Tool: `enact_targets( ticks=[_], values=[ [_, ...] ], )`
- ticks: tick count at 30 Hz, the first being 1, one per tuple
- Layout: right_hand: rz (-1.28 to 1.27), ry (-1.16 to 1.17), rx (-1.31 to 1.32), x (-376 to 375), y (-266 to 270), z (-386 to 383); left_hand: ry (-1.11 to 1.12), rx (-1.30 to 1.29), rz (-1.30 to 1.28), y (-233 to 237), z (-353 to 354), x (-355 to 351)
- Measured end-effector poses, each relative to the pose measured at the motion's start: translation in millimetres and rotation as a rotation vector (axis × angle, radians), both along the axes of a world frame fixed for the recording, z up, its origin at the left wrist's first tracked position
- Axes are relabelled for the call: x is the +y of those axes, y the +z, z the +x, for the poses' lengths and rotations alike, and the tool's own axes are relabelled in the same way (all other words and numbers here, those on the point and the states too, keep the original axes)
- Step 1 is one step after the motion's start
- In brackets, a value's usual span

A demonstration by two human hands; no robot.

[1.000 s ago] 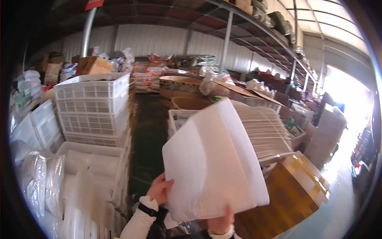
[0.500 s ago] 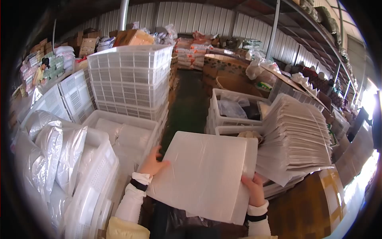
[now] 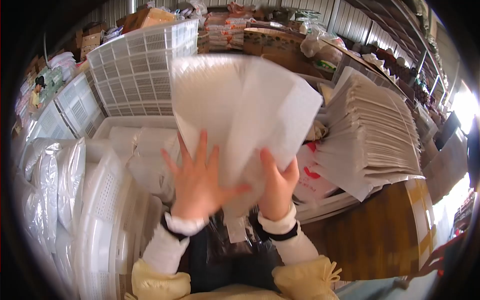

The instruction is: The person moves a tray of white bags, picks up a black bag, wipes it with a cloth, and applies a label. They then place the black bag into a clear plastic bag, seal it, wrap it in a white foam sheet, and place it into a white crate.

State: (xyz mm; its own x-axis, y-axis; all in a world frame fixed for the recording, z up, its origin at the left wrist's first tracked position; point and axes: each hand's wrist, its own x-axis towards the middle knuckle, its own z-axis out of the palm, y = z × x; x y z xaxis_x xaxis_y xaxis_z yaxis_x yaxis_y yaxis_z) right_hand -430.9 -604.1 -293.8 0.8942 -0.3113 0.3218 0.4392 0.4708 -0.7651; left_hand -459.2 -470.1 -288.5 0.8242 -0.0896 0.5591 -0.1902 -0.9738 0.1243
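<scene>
Fanned stack of sheets (image 3: 377, 132) atop cardboard box (image 3: 372, 230).

From my remote view, I had both forearms reaching forward from the lower edge, the left forearm (image 3: 162, 250) and right forearm (image 3: 297, 245) slanting inward to dark-banded wrists, left (image 3: 176, 229) and right (image 3: 277, 232). I recorded my left hand (image 3: 194, 189) back-up, fingers splayed and pointing away, its thumb (image 3: 234, 191) extended sideways toward the right. My right hand (image 3: 280, 189) was apart from it, thumb raised and fingers bent, partly hidden; slight blur noted on both hands.
</scene>
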Motion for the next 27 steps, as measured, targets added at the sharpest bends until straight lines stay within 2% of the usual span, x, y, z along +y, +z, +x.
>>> enact_targets(
  ticks=[3, 5, 7, 8, 9, 10, 12, 13, 16, 18, 19, 21, 23, 24, 26, 27],
  values=[
    [0.058, 0.108, -0.033, 5, 4, 8, 0.079, 0.014, 0.050, -9, 38, 23],
    [0.074, 0.262, -0.022, -1, -15, 22, 0.057, 0.035, -0.206, -23, 55, 42],
    [-0.458, 0.421, -0.113, -13, -33, 30, 0.156, 0.023, -0.347, -48, 80, 75],
    [-0.728, 0.498, -0.160, -16, -42, 34, 0.173, 0.066, -0.445, -43, 83, 81],
    [-1.201, 0.228, -0.393, -14, -61, 39, 0.189, 0.106, -0.544, -34, 84, 86],
    [-1.368, 0.207, -0.382, -15, -65, 40, 0.205, 0.146, -0.643, -30, 84, 91],
    [-1.697, 0.157, -0.345, -16, -72, 41, 0.209, 0.099, -0.515, -39, 89, 100],
    [-1.693, 0.154, -0.357, -15, -79, 45, 0.210, 0.077, -0.450, -43, 91, 103],
    [-1.810, 0.377, -0.552, -27, -74, 39, 0.227, 0.141, -0.348, -51, 85, 103],
    [-1.830, 0.254, -0.701, -39, -88, 0, 0.183, 0.153, -0.244, -92, 85, 102],
    [-1.815, 0.258, -0.686, -43, -103, -15, 0.054, 0.131, -0.228, -110, 76, 95],
    [-1.783, 0.265, -0.649, -50, -131, -39, 0.089, 0.314, -0.246, -119, 48, 54],
    [-1.596, 0.243, -0.481, -59, -134, -46, 0.140, 0.423, -0.284, -139, 26, 24],
    [-1.502, 0.230, -0.399, -63, -135, -47, 0.079, 0.439, -0.389, -147, 17, 16],
    [-1.435, -0.028, -0.148, -68, -153, -40, 0.082, 0.168, -0.388, -174, 8, 3],
    [-1.393, -0.154, -0.025, -71, -163, -37, 0.062, 0.177, -0.492, -177, 5, 3]
  ],
)
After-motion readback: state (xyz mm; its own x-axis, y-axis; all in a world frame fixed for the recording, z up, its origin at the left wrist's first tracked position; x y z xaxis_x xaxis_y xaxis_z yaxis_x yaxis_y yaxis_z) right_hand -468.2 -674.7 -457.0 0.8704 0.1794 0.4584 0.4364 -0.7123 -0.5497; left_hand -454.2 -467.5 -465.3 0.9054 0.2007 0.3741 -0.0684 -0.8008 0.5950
